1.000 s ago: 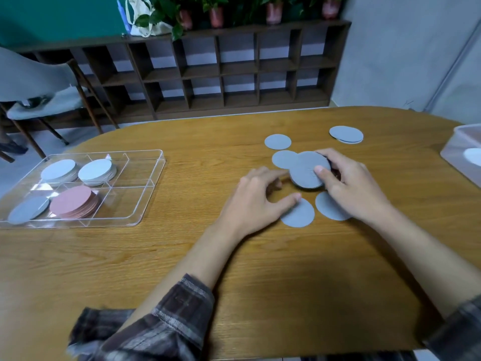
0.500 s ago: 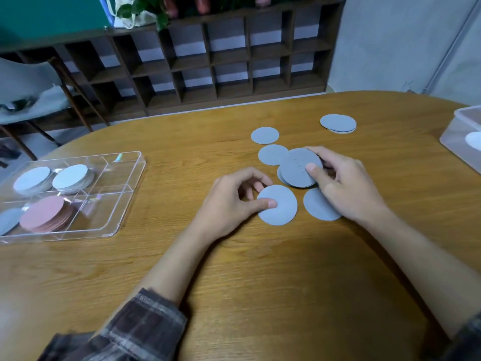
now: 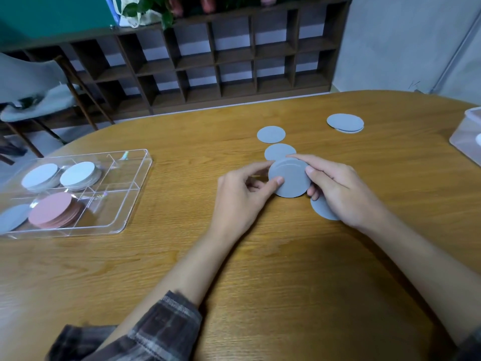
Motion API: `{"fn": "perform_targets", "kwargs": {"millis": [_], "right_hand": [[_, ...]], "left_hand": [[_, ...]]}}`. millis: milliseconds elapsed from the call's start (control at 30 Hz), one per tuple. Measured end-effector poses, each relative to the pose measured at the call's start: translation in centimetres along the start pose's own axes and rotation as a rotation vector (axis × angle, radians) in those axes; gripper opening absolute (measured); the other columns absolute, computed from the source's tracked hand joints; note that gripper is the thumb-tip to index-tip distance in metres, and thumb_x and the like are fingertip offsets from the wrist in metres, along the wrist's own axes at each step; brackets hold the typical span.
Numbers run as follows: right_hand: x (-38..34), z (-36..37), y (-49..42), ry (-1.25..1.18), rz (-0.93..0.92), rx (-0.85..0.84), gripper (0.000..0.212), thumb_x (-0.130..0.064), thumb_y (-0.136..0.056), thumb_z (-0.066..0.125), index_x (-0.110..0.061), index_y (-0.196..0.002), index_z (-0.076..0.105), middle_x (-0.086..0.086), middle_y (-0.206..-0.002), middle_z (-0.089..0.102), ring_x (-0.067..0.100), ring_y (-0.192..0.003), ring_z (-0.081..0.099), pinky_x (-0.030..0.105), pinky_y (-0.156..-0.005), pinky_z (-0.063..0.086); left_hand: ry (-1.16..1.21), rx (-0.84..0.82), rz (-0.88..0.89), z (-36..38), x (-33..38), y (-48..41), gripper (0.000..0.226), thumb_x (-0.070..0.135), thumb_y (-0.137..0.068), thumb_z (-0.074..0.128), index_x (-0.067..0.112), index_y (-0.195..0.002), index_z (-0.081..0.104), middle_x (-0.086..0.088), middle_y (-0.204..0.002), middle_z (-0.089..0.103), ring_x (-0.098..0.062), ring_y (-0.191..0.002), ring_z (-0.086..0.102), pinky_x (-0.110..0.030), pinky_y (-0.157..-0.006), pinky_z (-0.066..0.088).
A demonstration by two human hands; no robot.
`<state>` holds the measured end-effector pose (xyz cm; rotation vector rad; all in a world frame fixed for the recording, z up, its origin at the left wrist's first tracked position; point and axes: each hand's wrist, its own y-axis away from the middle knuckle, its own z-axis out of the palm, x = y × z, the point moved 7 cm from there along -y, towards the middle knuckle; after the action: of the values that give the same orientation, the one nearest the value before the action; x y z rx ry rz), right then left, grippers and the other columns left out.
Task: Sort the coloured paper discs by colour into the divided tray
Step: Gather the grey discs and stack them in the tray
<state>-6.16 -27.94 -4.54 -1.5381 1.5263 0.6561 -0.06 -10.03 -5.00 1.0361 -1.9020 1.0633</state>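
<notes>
2 hands — L point(image 3: 239, 195), R point(image 3: 338, 191) — grip 1 disc stack point(image 3: 291, 179).

A small grey stack point(image 3: 290, 178) of paper discs is being held just above the table, tilting slightly, with the left hand point(image 3: 242, 194) pinching its left edge and the right hand point(image 3: 335, 188) gripping its right edge. One grey disc point(image 3: 321, 208) is lying flat, partly under the right hand. Two single grey discs point(image 3: 278, 151) point(image 3: 271, 134) are lying flat beyond the stack, and a low grey pile point(image 3: 345, 123) is sitting farther right. The clear divided tray point(image 3: 117, 201) is sitting well to the left, holding two pale stacks point(image 3: 39, 175) point(image 3: 78, 175) along its far side, a pink stack point(image 3: 50, 209) nearer, and a grey tray disc point(image 3: 11, 217) at its near left.
</notes>
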Motion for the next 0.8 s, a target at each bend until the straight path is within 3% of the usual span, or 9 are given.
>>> {"fn": "perform_targets", "kwargs": {"millis": [67, 133, 233, 300, 400, 500, 567, 667, 800], "right_hand": [[-0.1, 0.1, 0.1, 0.055, 0.003, -0.024, 0.039, -0.028, -0.109, 0.04, -0.043, -0.141, 0.057, 0.003, -0.08, 0.064, 0.015, -0.08, 0.061, 0.037, -0.087, 0.049], [-0.6, 0.2, 0.2, 0.142, -0.013, -0.038, 0.042, -0.035, -0.108, 0.041, -0.038, -0.15, 0.048, -0.011, -0.089, 0.066, -0.003, -0.086, 0.059, 0.016, -0.084, 0.045], [-1.1, -0.4, 0.1, 0.236, -0.065, 0.006, 0.046, -0.03, -0.108, 0.047, -0.025, -0.153, 0.046, -0.02, -0.127, 0.06, -0.022, -0.099, 0.049, -0.004, -0.086, 0.03], [-0.9, -1.1, -0.1, 0.261, -0.09, 0.035, 0.04, -0.023, -0.107, 0.049, -0.023, -0.147, 0.054, -0.015, -0.128, 0.064, -0.016, -0.102, 0.052, -0.002, -0.086, 0.032], [-0.1, -2.1, -0.2, 0.267, -0.083, 0.036, 0.028, -0.022, -0.107, 0.049, -0.025, -0.131, 0.062, -0.008, -0.096, 0.071, 0.0, -0.085, 0.06, 0.012, -0.071, 0.041], [0.9, -3.6, -0.4, 0.239, -0.042, 0.068, 0.022, -0.023, -0.106, 0.049, -0.03, -0.122, 0.062, -0.009, -0.091, 0.069, 0.008, -0.084, 0.061, 0.025, -0.072, 0.045], [1.5, -4.6, -0.5, 0.216, -0.026, 0.11, 0.021, -0.022, -0.106, 0.05, -0.031, -0.12, 0.062, -0.013, -0.085, 0.066, 0.006, -0.077, 0.058, 0.024, -0.07, 0.042], [2.1, -5.6, -0.4, 0.211, -0.017, 0.151, 0.021, -0.021, -0.105, 0.05, -0.029, -0.12, 0.063, -0.015, -0.084, 0.064, 0.003, -0.074, 0.057, 0.022, -0.07, 0.041], [2.7, -6.2, -0.3, 0.217, -0.002, 0.164, 0.022, -0.021, -0.105, 0.05, -0.027, -0.122, 0.063, -0.014, -0.088, 0.066, 0.001, -0.074, 0.057, 0.023, -0.072, 0.042]], "left_hand": [[-0.001, 0.019, -0.016, 0.0, 0.0, -0.1, 0.031, 0.029, -0.088, 0.082, 0.026, -0.119, 0.079, 0.012, -0.089, 0.08, -0.011, -0.08, 0.075, -0.024, -0.076, 0.058], [0.006, 0.038, -0.023, 0.2, 0.2, -0.1, 0.03, 0.028, -0.089, 0.081, 0.024, -0.118, 0.079, 0.013, -0.088, 0.08, -0.013, -0.087, 0.076, -0.028, -0.082, 0.059], [0.009, 0.044, -0.005, 0.9, 1.0, -0.1, 0.026, 0.027, -0.09, 0.08, 0.023, -0.116, 0.079, 0.011, -0.089, 0.081, -0.013, -0.089, 0.076, -0.032, -0.082, 0.058], [-0.002, 0.046, 0.022, 1.5, 1.6, -0.2, 0.023, 0.026, -0.091, 0.079, 0.023, -0.113, 0.081, 0.007, -0.087, 0.081, -0.014, -0.086, 0.076, -0.034, -0.081, 0.057], [-0.049, 0.039, 0.059, 2.6, 2.3, -0.5, 0.023, 0.028, -0.091, 0.079, 0.021, -0.113, 0.08, -0.004, -0.084, 0.078, -0.019, -0.077, 0.071, -0.032, -0.078, 0.055], [-0.16, 0.056, 0.14, 3.3, 3.0, -0.8, 0.04, 0.034, -0.086, 0.083, 0.023, -0.122, 0.072, 0.009, -0.096, 0.069, -0.009, -0.072, 0.06, -0.018, -0.074, 0.049], [-0.186, 0.03, 0.188, 3.8, 3.2, -0.7, 0.038, 0.037, -0.082, 0.085, 0.024, -0.111, 0.066, 0.013, -0.097, 0.061, -0.005, -0.075, 0.055, -0.019, -0.072, 0.047], [-0.184, -0.174, 0.226, 5.4, 3.1, -0.3, 0.034, 0.046, -0.079, 0.086, 0.025, -0.1, 0.07, 0.012, -0.091, 0.061, -0.005, -0.083, 0.057, -0.025, -0.076, 0.049], [-0.382, -0.359, 0.225, 7.0, 2.7, 0.0, 0.067, 0.069, -0.075, 0.078, 0.031, -0.13, 0.069, 0.014, -0.107, 0.054, -0.003, -0.107, 0.054, -0.032, -0.096, 0.05]]}}
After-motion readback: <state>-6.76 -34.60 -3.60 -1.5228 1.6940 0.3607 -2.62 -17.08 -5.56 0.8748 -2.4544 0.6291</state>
